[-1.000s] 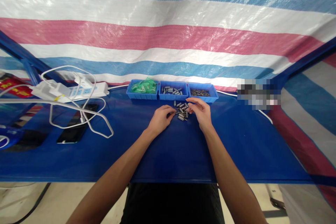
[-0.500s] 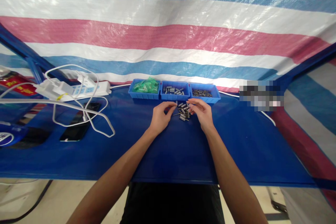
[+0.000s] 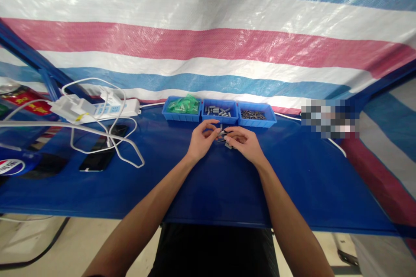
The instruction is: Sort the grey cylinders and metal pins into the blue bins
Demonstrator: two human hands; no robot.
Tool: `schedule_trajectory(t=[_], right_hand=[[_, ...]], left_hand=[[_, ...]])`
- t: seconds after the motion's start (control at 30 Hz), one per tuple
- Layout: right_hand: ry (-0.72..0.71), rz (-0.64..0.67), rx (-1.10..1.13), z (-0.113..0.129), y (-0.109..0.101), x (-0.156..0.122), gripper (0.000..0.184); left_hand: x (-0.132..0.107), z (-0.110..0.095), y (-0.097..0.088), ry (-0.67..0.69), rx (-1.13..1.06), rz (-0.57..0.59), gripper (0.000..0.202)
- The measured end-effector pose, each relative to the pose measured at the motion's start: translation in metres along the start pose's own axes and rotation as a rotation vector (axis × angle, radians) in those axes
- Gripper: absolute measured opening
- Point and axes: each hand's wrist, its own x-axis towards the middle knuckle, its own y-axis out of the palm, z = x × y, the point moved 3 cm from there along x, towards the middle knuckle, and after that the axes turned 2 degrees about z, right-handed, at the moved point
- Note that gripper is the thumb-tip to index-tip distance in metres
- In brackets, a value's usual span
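My left hand (image 3: 202, 139) and my right hand (image 3: 244, 143) meet over a small pile of grey metal cylinders (image 3: 227, 143) on the blue table (image 3: 208, 181). Both hands are pinched, fingertips close together, around a small metal piece (image 3: 222, 132) held between them. Most of the pile is hidden behind my right hand. Just beyond stand three small blue trays: one with green plastic bags (image 3: 182, 106), one with grey cylinders (image 3: 219, 111), one with thin dark pins (image 3: 255, 115).
A white power strip (image 3: 107, 108) with plugs and looping white cables (image 3: 107, 138) lies at the left. A black phone (image 3: 101, 157) rests under the cables. A striped tarpaulin (image 3: 208, 43) hangs behind the table. Blue frame bars run along both sides.
My hands have drawn together over the pile and lifted a small metal piece between their fingertips. The right hand moved down and left, covering more of the pile.
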Motion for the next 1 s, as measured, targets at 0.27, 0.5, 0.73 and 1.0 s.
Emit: schedule_trajectory(t=[0.27,0.5,0.73,1.0], right_hand=[[0.028,0.047,0.107,0.002,0.000,0.001,0.038],[0.023,0.047,0.105,-0.004,0.002,0.004,0.035],[-0.062,-0.146,0.024,-0.004,-0.010,0.023,0.036],[-0.089,-0.179,-0.055,-0.008,-0.021,0.026,0.063]], left_hand=[[-0.002,0.000,0.001,-0.030,-0.071,0.016,0.054],[-0.001,0.006,0.000,-0.038,-0.029,0.004,0.044],[-0.003,-0.002,-0.010,0.218,0.658,0.167,0.010],[-0.005,0.000,-0.004,0.260,0.981,0.292,0.009]])
